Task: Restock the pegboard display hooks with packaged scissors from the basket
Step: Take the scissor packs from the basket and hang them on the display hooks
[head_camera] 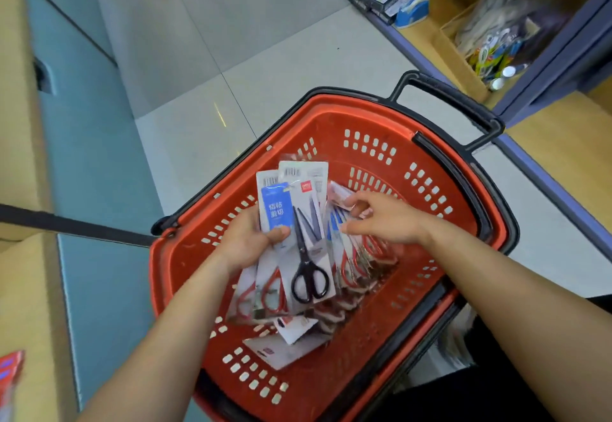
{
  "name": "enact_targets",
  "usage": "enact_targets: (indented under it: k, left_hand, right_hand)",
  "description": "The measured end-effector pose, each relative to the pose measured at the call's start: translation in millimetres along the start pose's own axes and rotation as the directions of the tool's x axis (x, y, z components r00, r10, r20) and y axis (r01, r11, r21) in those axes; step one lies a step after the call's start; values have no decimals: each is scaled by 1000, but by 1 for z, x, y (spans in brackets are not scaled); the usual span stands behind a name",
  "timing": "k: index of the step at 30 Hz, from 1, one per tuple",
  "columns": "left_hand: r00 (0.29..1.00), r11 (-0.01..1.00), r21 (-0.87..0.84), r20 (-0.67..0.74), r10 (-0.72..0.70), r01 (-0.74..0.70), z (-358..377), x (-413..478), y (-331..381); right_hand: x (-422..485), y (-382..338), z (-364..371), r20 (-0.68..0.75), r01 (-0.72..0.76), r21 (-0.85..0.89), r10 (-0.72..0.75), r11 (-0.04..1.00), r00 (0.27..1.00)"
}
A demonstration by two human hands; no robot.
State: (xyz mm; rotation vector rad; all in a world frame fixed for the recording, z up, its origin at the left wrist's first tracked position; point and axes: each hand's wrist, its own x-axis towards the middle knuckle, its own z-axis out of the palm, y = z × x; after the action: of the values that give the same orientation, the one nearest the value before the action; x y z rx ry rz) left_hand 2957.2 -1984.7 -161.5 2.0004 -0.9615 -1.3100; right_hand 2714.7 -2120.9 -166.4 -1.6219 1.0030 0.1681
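tiled floor (205, 41) | red basket (331, 104) | left hand (251, 239) grips scissors packs (298, 209) | right hand (387, 219) pinches loose pack (337, 193)

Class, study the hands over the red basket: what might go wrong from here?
1. The left hand grips several fanned packs, the black-handled scissors pack on top; one may slip back into the red basket.
2. The right hand reaches among overlapping red-handled packs, which may snag and lift together.
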Motion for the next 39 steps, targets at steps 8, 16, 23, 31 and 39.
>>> enact_targets:
  k: [8,16,23,31,39]
  left_hand:
    - [971,880,-439,-221,93,-184,31,-32,67]
    - [957,759,-582,-191,220,-291,66,-34,116]
    - [919,759,-523,-284,273,-387,86,-30,152]
    - [840,753,-387,-346,417,-533,107,-32,193]
    - [799,694,-397,-273,536,-601,140,-35,265]
  right_hand:
    - [-35,-37,38,-200,284,505,-209,815,957]
    - [-72,-39,-7,-515,489,555,-184,673,838]
    - [-100,-33,-29,-680,575,571,-55,586,731]
    - [-123,-30,-51,-763,632,537,1,559,647]
    - [-185,-23,-104,-924,723,352,96,594,371]
